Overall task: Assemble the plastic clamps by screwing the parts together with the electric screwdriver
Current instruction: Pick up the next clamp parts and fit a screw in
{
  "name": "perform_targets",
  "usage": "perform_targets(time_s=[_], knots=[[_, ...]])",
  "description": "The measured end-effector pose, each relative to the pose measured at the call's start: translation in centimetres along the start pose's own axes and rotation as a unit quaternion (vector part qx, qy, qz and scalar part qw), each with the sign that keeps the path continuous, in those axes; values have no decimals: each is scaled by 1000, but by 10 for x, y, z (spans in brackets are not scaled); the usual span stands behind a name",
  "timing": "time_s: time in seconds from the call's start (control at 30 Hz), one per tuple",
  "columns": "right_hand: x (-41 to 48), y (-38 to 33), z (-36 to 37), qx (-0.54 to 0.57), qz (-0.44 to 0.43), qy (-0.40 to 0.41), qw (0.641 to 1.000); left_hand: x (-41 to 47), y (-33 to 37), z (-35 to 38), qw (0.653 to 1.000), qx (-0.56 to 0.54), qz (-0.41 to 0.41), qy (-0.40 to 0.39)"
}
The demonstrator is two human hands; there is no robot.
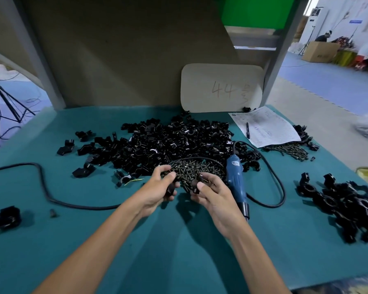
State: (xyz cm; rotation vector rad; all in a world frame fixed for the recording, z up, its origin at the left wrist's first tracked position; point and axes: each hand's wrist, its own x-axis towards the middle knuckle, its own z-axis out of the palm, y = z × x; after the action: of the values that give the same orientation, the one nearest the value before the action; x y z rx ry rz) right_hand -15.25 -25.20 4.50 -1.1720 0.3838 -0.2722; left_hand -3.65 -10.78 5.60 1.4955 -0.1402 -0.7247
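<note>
A worker's left hand point(160, 186) and right hand point(211, 195) meet above a heap of screws point(191, 168) at the middle of a teal table point(179, 251). The left grip is curled closed round a black clamp part point(170, 189). The right grip pinches a second part point(194, 186) between thumb and fingertips. The two pieces sit just apart, apparently being lined up for mating before a screw goes in.

The electric screwdriver point(235, 179) lies untouched on the table just beside the right hand, tip toward the worker, seemingly parked where that hand can take it up at once. Its black cable point(282, 187) loops round it on the right.

The layout reads as a work line. Loose clamp parts point(157, 143) are piled behind the screws, within easy reach, and a separate heap of clamps point(338, 205), likely finished ones, sits well apart at the right. A paper sheet point(270, 128) with a pen point(247, 130) lies at the far right, beside a card point(221, 88) marked "44" propped against the back panel.
</note>
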Motion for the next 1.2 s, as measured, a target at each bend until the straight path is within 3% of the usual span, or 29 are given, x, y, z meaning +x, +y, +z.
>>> perform_targets(time_s=[0.17,0.33,0.43,0.57,0.67,0.77,1.2], knots=[[1,-5,1,-4,28,-2,1000,-4,0,1,999,-5,-15,-34],[3,-4,-1,61,53,-34,996,-6,-6,3,992,110,37,-43],[7,0,-5,98,59,-29,993,-10,-7,0,964,250,77,-54],[14,4,-8,116,70,-15,991,-12,-9,1,922,354,159,0],[15,3,-6,75,60,-38,995,-15,-11,3,902,371,220,-5],[14,3,1,29,55,-43,997,-14,-13,4,904,357,234,-19],[14,21,5,88,63,-49,993,-13,-43,6,926,286,247,-9]])
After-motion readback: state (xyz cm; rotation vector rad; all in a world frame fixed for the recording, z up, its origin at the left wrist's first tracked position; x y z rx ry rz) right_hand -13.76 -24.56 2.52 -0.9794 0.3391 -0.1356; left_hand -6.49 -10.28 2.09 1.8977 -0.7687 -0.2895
